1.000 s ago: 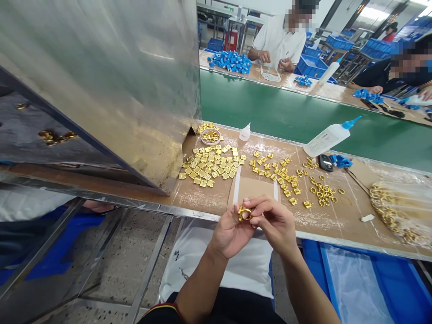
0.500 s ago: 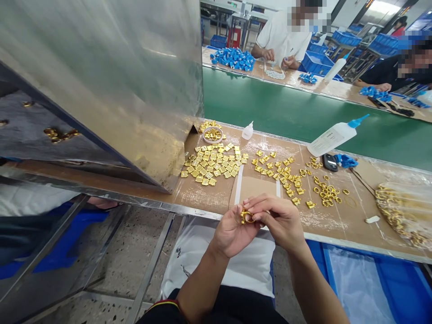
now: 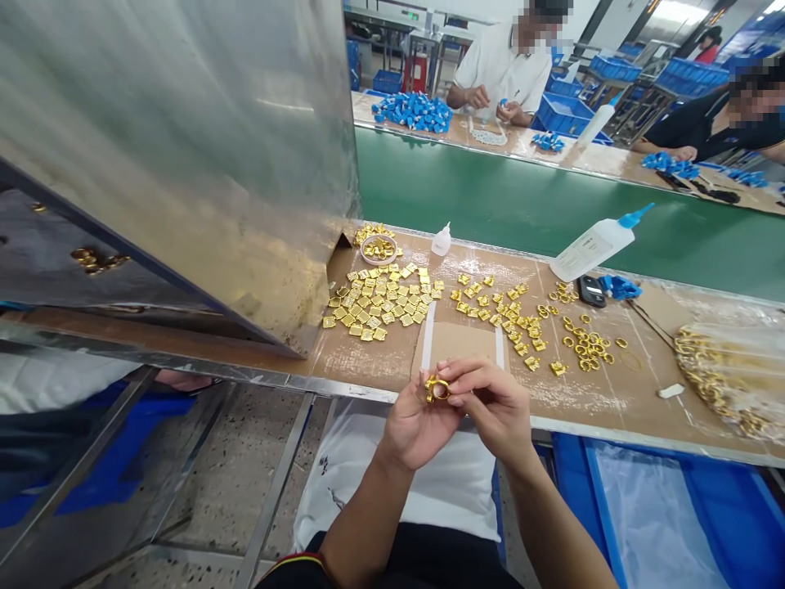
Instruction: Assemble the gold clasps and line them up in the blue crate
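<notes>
Both hands are closed in a fingertip grip on one small gold ring piece: the left hand (image 3: 419, 425) pinches its bulkier side, while the right hand (image 3: 498, 405) holds the gold ring (image 3: 439, 399) at its loop. The piece is above the near edge of the desk (image 3: 573, 407); whether its parts are fixed together cannot be told. Just beyond lies a cardboard sheet (image 3: 461, 343). To its left spread flat gold squares (image 3: 363, 317); to its right, gold fittings (image 3: 532, 362), then loose rings (image 3: 589, 352). With so many loose parts, much seems left to handle; which are finished is unclear. Farther back stand a small bottle (image 3: 441, 241) and a leaning large bottle (image 3: 589, 252).
</notes>
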Tool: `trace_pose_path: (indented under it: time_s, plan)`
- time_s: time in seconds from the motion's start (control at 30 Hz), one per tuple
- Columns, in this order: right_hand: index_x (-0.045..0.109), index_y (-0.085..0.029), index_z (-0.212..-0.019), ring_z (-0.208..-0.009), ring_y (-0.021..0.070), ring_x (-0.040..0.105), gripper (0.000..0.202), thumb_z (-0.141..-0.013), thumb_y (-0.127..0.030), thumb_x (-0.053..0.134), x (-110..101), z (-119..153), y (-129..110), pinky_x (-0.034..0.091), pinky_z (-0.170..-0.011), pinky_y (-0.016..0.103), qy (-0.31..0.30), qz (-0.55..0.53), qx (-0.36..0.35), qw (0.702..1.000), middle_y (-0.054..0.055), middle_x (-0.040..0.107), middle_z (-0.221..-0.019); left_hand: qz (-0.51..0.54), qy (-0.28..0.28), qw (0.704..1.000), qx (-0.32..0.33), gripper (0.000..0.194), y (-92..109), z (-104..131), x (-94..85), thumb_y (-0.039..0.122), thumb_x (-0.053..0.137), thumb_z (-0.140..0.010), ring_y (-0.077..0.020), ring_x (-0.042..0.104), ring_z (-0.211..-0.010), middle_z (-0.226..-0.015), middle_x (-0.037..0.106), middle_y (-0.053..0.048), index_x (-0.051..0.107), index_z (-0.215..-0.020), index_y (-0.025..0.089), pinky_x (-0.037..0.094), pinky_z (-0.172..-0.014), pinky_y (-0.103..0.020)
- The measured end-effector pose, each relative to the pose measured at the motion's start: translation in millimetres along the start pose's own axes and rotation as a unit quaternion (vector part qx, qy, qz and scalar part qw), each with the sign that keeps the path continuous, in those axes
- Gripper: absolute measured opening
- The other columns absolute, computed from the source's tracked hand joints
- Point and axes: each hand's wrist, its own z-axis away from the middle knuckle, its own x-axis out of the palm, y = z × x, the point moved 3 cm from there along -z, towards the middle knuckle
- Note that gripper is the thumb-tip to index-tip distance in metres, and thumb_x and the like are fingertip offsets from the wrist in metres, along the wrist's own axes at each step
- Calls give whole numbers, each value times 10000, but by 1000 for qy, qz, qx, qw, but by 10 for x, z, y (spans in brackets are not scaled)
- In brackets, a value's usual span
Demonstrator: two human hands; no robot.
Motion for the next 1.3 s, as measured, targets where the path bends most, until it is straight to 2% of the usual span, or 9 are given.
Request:
trace_pose_path:
  time_s: [0.1, 0.43, 0.53, 0.63, 0.7, 0.8, 0.97, 1.13, 1.3]
  plan:
    - [785, -280, -871, -926, 184, 749, 91, -911, -216, 735, 0, 32, -7, 608, -912, 344, -1, 36, -10, 999, 29, 788, -948, 15, 18, 1000, -3, 160, -17, 5, 13, 203, 703, -917, -94, 600, -691, -750, 642, 4, 670, -776, 136, 496, -714, -224]
    - [746, -273, -827, -938, 185, 743, 115, -929, -228, 718, 28, 120, -21, 588, -925, 357, 7, 18, -23, 1000, 13, 772, -898, -14, 18, 1000, 14, 184, -68, 76, -32, 232, 640, -953, -109, 613, -764, -804, 633, -13, 662, -789, 151, 514, -749, -219]
    - [713, -277, -907, -938, 194, 737, 30, -923, -293, 733, -8, 193, -126, 602, -848, 345, -3, 11, -22, 1000, 20, 767, -941, -72, 0, 997, 0, 184, -124, 141, -41, 287, 698, -918, -134, 578, -765, -777, 591, -8, 660, -788, 162, 504, -791, -261]
    - [660, -297, -1116, -947, 196, 729, 256, -895, -379, 761, -60, 273, -291, 604, -774, 313, -26, 43, -25, 998, 40, 760, -1042, -135, -28, 990, -22, 283, -222, 223, -1, 345, 715, -901, -149, 521, -727, -733, 528, -7, 619, -700, 171, 491, -806, -305]
    - [632, -301, -1194, -962, 190, 720, 306, -913, -353, 743, -78, 328, -411, 599, -772, 297, -49, 93, -42, 994, 49, 748, -1077, -150, -36, 987, -35, 331, -293, 285, 48, 352, 710, -901, -152, 495, -714, -718, 498, -6, 589, -651, 172, 487, -832, -331]
    - [625, -295, -1211, -962, 182, 709, 271, -951, -264, 692, -83, 416, -554, 591, -786, 286, -56, 153, -77, 984, 47, 735, -1060, -143, -20, 988, -55, 342, -387, 386, 126, 338, 686, -919, -150, 486, -709, -711, 480, -2, 589, -638, 168, 483, -857, -339]
    - [617, -293, -1236, -968, 179, 714, 309, -949, -192, 673, -77, 563, -703, 586, -810, 278, -40, 188, -106, 976, 40, 737, -1053, -130, -1, 990, -63, 357, -504, 557, 212, 331, 647, -950, -129, 487, -684, -696, 475, 1, 600, -639, 161, 492, -761, -265]
    - [644, -286, -1195, -861, 181, 706, 287, -922, -221, 705, -92, 644, -854, 572, -721, 270, -32, 190, -90, 977, 31, 737, -990, -135, -20, 989, -51, 311, -580, 699, 190, 313, 663, -935, -133, 538, -728, -752, 556, -18, 643, -662, 165, 511, -792, -265]
    - [653, -267, -1195, -808, 174, 686, 283, -918, -246, 703, -54, 661, -965, 565, -684, 271, -37, 204, -87, 974, 37, 725, -973, -216, -66, 973, -46, 230, -559, 763, 108, 353, 754, -865, -152, 587, -798, -832, 621, -40, 694, -771, 153, 504, -823, -276]
